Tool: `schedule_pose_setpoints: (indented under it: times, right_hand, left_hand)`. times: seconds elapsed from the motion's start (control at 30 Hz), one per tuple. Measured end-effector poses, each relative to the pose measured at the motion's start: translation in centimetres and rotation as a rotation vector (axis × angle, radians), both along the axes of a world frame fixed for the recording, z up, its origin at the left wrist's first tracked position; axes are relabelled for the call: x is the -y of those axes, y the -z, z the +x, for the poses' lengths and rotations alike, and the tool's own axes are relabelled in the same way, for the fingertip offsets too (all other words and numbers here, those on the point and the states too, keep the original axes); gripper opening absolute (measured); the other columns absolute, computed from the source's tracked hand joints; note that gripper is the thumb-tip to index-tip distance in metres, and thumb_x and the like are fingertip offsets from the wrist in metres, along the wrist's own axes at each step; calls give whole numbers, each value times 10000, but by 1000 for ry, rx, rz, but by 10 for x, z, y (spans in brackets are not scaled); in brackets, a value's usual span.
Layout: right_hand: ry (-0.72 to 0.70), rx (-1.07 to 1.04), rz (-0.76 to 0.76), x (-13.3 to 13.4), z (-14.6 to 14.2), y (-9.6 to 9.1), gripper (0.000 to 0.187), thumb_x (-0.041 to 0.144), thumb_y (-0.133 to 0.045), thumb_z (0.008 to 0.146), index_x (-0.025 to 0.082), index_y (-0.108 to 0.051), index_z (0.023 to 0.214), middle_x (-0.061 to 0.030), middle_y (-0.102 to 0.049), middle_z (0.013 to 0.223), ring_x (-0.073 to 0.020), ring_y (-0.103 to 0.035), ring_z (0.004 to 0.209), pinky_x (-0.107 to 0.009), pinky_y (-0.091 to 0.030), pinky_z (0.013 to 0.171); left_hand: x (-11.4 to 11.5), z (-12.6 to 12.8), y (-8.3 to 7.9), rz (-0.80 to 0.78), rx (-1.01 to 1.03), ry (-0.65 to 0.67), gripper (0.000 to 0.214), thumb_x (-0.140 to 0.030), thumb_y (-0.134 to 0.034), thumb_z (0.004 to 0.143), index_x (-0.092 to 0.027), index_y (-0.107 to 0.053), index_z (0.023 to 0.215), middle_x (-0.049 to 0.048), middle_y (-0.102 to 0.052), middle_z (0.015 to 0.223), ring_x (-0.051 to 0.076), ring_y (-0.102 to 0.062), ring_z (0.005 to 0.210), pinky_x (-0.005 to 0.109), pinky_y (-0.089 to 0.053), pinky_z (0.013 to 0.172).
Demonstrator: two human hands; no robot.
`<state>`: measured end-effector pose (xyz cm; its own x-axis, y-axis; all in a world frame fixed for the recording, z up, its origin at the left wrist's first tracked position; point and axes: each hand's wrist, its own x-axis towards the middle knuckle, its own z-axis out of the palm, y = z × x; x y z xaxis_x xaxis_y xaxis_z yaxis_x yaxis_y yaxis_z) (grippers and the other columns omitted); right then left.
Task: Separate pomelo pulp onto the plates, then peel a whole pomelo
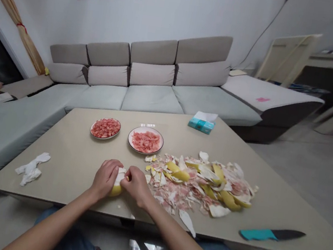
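Observation:
A partly peeled pomelo (117,185), yellow rind below and white pith on top, rests at the table's near edge. Around its left side my left hand (106,178) is wrapped. My right hand (136,184) is closed at its right side, fingers pinching the rind. Just to the right lies a heap of yellow rind, white pith and pinkish membrane scraps (184,175). Beyond my hands stand two plates heaped with pink-red pomelo flesh, the left plate (91,131) and the right plate (130,140).
A knife (259,234) with a teal handle lies near the table's (63,168) front right edge, blade pointing right. Crumpled tissue (31,168) is at the left, and a blue tissue pack (201,125) at the back. Behind the table runs a grey sofa (149,95).

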<state>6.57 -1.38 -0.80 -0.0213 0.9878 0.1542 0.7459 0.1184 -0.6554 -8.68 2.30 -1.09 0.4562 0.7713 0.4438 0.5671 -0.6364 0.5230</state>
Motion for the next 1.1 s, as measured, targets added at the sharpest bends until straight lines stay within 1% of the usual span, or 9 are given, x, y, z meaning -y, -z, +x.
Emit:
schedule_pose_setpoints:
  times: [0.13,0.2,0.27,0.4,0.53,0.67,0.77,0.9,1.1]
  right_hand:
    - [-62,-4,-29,4,6,-4,96,129,-591,722,163,-578,810,-34,-634,841,-145,-567,749,-223,-397,671]
    - [-74,5,-65,5,6,-6,189,185,-619,719,151,-602,904,-67,-660,908,-166,-591,778,-237,-402,669]
    - [-74,27,-127,4,5,-8,274,232,-623,721,122,-624,972,-110,-686,903,-200,-617,766,-257,-398,636]
    - [-91,90,-225,0,2,-10,226,197,-608,708,102,-694,893,-155,-722,842,-243,-658,751,-272,-388,600]
    - [-59,138,-208,1,0,-9,258,196,-516,805,113,-708,954,-173,-725,971,-252,-668,885,-274,-415,692]
    - [-52,186,-194,2,0,-11,286,214,-475,854,127,-713,986,-164,-729,991,-242,-674,912,-266,-427,716]
    - [-88,227,-200,0,1,-15,255,232,-520,845,139,-734,948,-161,-739,964,-243,-684,891,-264,-435,705]
    - [-115,279,-245,-5,3,-19,190,248,-614,779,137,-766,812,-165,-750,822,-258,-698,785,-273,-440,649]
    - [-43,252,-215,-3,3,-12,240,260,-595,775,158,-773,902,-158,-751,922,-249,-688,851,-263,-434,677]
  left_hand:
    - [3,-4,4,46,1,0,303,-258,-326,962,-191,-618,1007,74,-659,1043,217,-560,1033,400,-417,939]
    - [4,-7,6,61,1,2,307,-254,-321,964,-187,-614,1027,81,-655,1056,218,-556,1044,403,-416,945]
    - [5,-8,7,68,-5,19,301,-258,-332,961,-189,-616,1035,80,-655,1060,216,-555,1046,398,-418,947]
    - [5,-6,10,59,-14,51,285,-267,-363,952,-202,-629,1030,71,-655,1067,215,-551,1058,391,-414,959]
    - [1,-7,10,39,11,32,303,-260,-338,962,-198,-626,1032,73,-655,1065,213,-551,1061,391,-414,960]
    - [-3,-10,10,42,29,21,311,-264,-326,966,-200,-626,1020,72,-658,1055,212,-556,1056,387,-426,949]
    - [-3,-12,11,56,35,11,315,-262,-320,966,-197,-624,1016,77,-658,1052,213,-557,1054,388,-431,943]
    - [1,-12,12,70,31,32,298,-274,-342,958,-199,-623,1025,77,-658,1057,216,-558,1049,393,-430,941]
    - [3,-13,13,66,32,66,279,-278,-375,947,-206,-629,1041,75,-654,1076,217,-552,1063,397,-421,953]
